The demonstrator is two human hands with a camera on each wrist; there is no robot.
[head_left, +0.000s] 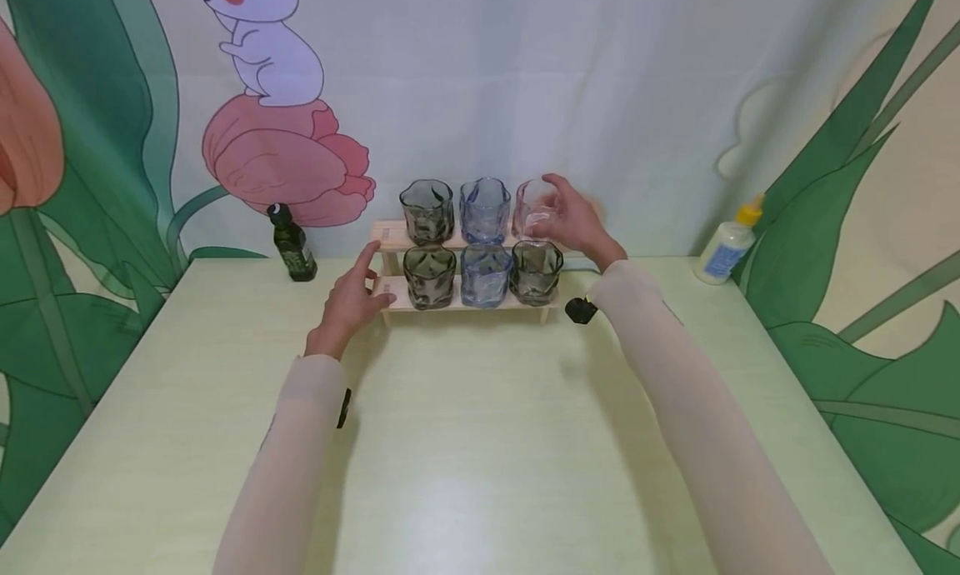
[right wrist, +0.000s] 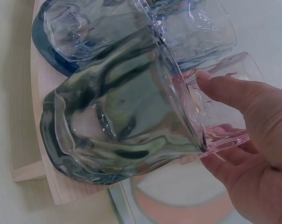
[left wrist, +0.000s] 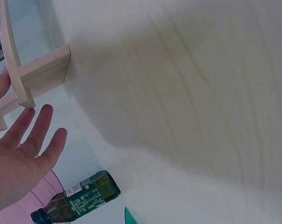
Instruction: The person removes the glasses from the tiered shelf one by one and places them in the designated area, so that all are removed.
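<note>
A two-step wooden rack [head_left: 393, 235] holds wavy glass cups: grey [head_left: 427, 210], blue [head_left: 484, 209] and pink [head_left: 532, 207] on the upper step, grey [head_left: 430, 276], blue [head_left: 485, 274] and grey [head_left: 536, 271] on the lower. My right hand [head_left: 572, 218] grips the pink cup [right wrist: 225, 116] at the upper right, with thumb and fingers round it. My left hand [head_left: 351, 296] rests open against the rack's left end [left wrist: 43, 70], fingers [left wrist: 36, 130] straight. In the right wrist view the lower grey cup [right wrist: 122, 126] fills the front.
A dark green oil bottle [head_left: 292, 243] stands left of the rack, also lying low in the left wrist view [left wrist: 78, 198]. A white glue bottle with a yellow cap [head_left: 726, 243] stands at the table's back right. The pale green table [head_left: 480, 442] ends at a painted curtain.
</note>
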